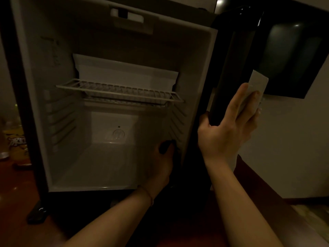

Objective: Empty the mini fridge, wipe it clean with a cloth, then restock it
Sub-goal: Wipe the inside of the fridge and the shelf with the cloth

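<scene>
cloth [252, 93] pinned flat under straight fingers [240, 102] of right hand [229, 129], pressed against outer face of door [229, 68], with thumb hooked round the door's lower edge just left of the palm. pale, stiff-looking, lying aslant along the fingers, upper corner poking past the fingertips up and to the right. so: spread grip, pressing rather than pinching, cloth trapped between hand and door panel. left hand [160, 163] down and to the left of that grip, inside mini fridge [35, 86], low against the right inner wall, fingers curled round something small and dark [166, 146]; too dim to tell what, or how tightly held. cavity empty of goods as far as visible: wire shelf [117, 90] across the middle, white tray [124, 72] above it, bare floor below. cans and packets [14, 141] well off to the left of both hands, on the floor outside. probably wiping stage, emptying apparently done, restocking not yet begun. key relation: door's long axis running up and slightly right from the grip, so any stroke likely follows that line upward; interior lying leftward and a little below, across the door edge, nearer to the left hand than to the cloth. right hand clearly the nearer one for door work. risk: cloth slipping from under flat fingers, since nothing curls round it.
</scene>
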